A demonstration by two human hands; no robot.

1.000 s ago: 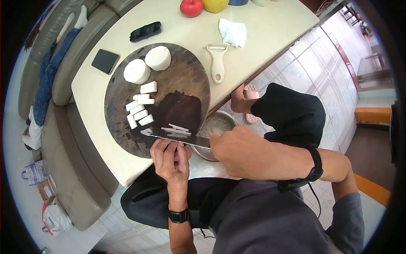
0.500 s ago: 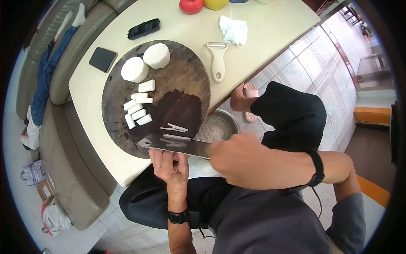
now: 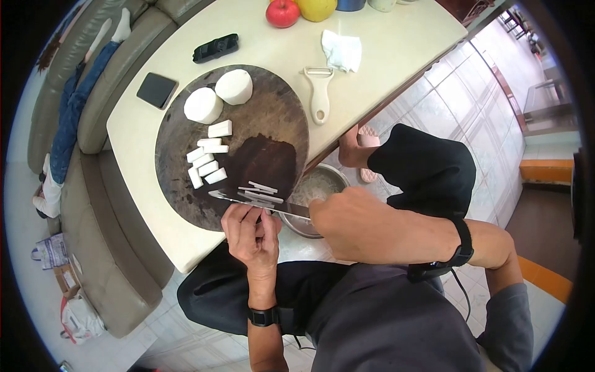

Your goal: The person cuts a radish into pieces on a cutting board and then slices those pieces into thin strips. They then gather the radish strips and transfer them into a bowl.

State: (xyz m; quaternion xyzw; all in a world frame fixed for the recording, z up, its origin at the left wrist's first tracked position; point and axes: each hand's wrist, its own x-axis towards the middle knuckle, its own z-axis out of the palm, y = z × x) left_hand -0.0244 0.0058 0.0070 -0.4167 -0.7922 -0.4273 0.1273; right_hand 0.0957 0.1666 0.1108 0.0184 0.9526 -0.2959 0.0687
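My right hand [image 3: 347, 224] is wrapped round the handle of a knife [image 3: 291, 209], its blade reaching left over the near edge of the round wooden board [image 3: 176, 142]. Just below the blade is my left hand [image 3: 251, 232], fingers bent together at the board's edge; what they press on is mostly hidden. Thin white strips [image 3: 263, 187] lie beside the blade. Farther up the board are several short white blocks [image 3: 209, 168] and two thick white round pieces, one [image 3: 203, 105] left of the other [image 3: 234, 87].
On the table [image 3: 139, 186] are a peeler [image 3: 320, 96], a white cloth [image 3: 341, 51], a phone [image 3: 157, 90], a black object [image 3: 215, 48], and red [image 3: 283, 12] and yellow fruit. A metal bowl [image 3: 338, 177] sits below the edge. Another person's legs [image 3: 74, 111] rest on the sofa.
The knife blade has turned from lying flatter to showing more of its edge, and its handle is slightly lower. The view has shifted a little, moving the board and table items slightly right and down.
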